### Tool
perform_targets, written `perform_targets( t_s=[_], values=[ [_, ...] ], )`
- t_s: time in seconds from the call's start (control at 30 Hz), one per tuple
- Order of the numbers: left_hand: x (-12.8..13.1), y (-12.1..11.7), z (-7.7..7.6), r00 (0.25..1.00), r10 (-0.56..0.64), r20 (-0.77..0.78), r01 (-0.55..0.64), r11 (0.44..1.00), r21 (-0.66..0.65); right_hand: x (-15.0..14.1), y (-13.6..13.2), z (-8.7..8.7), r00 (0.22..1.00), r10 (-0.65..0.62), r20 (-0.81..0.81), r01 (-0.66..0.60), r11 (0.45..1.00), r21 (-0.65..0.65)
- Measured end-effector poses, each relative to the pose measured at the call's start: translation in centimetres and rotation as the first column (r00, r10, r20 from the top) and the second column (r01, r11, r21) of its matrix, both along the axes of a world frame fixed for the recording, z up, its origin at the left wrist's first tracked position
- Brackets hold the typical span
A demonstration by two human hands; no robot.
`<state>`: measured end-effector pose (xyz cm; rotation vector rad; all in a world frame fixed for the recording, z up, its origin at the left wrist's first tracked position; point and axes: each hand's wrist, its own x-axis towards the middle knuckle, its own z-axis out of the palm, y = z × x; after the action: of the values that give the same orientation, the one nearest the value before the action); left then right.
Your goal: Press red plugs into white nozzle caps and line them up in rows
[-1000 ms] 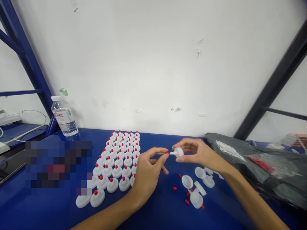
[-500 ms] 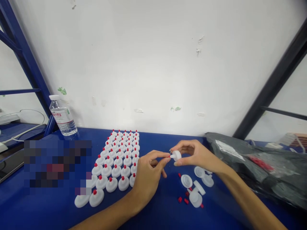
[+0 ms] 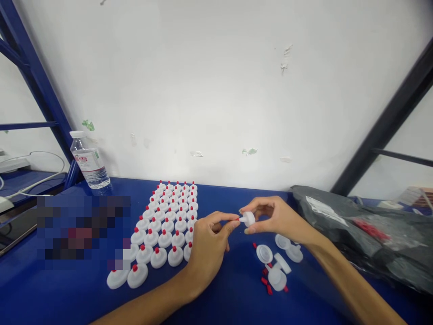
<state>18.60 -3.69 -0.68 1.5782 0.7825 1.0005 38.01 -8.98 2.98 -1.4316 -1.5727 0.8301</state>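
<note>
Both hands meet above the blue table, right of centre. My right hand (image 3: 270, 219) is closed around the rim of a white nozzle cap (image 3: 249, 219), its spout pointing left. My left hand (image 3: 211, 243) pinches a small red tip (image 3: 237, 219) at the spout's end; the fingers cover most of it. Below my right hand lie loose white nozzle caps (image 3: 264, 254) and several small red tips (image 3: 269, 290). To the left of my left hand stand rows of white nozzle caps (image 3: 158, 257) fitted with red tips, partly hidden by that hand.
A water bottle (image 3: 89, 162) stands at the back left by a blue metal frame (image 3: 43, 81). On the right, a dark plastic bag (image 3: 338, 230) holds red pieces. A white wall (image 3: 216, 113) rises behind the table (image 3: 223, 289). A blurred patch covers part of the left side.
Both hands stay nearly in place, holding the same nozzle cap and red tip. Two loose red tips below my right hand have shifted rightward. The camera view has moved slightly.
</note>
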Motion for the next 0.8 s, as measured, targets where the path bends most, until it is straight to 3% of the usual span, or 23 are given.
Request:
perform_targets(
  t_s=[0.43,0.63,0.8],
  values=[
    [-0.4,-0.5,0.4,0.997,-0.032,0.072,0.026,0.996,0.081,0.3,0.2,-0.9,0.955,0.125,-0.267,-0.148,0.987,-0.065],
    [-0.3,-0.6,0.7,0.986,-0.087,0.141,0.078,0.994,0.071,-0.2,-0.3,0.0,0.959,0.147,-0.242,-0.171,0.982,-0.082],
    [-0.5,-0.7,1.1,0.989,-0.108,0.105,0.104,0.994,0.043,-0.2,-0.3,0.1,0.958,0.17,-0.233,-0.196,0.976,-0.091]
  ],
)
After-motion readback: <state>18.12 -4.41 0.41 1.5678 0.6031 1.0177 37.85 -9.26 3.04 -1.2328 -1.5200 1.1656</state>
